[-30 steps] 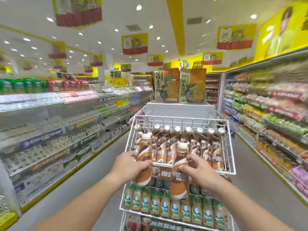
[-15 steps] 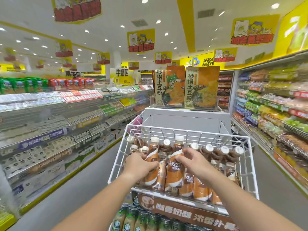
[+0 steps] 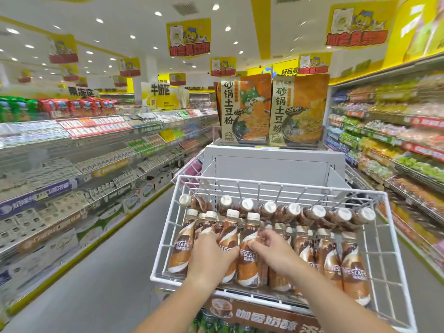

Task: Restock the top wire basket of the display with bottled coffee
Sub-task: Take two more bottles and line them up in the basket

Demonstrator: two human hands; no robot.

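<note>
Left hand (image 3: 212, 257) grips a coffee bottle (image 3: 229, 233) in the wire basket (image 3: 283, 185); right hand (image 3: 274, 251) pinches the neighbouring bottle (image 3: 248, 267).

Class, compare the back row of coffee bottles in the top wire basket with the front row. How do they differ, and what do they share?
The back row lies tipped, caps toward the camera; the front row stands upright, labels showing. The left hand and right hand grip front row bottles; the back row is untouched. Both are brown-and-white with pale caps.
</note>
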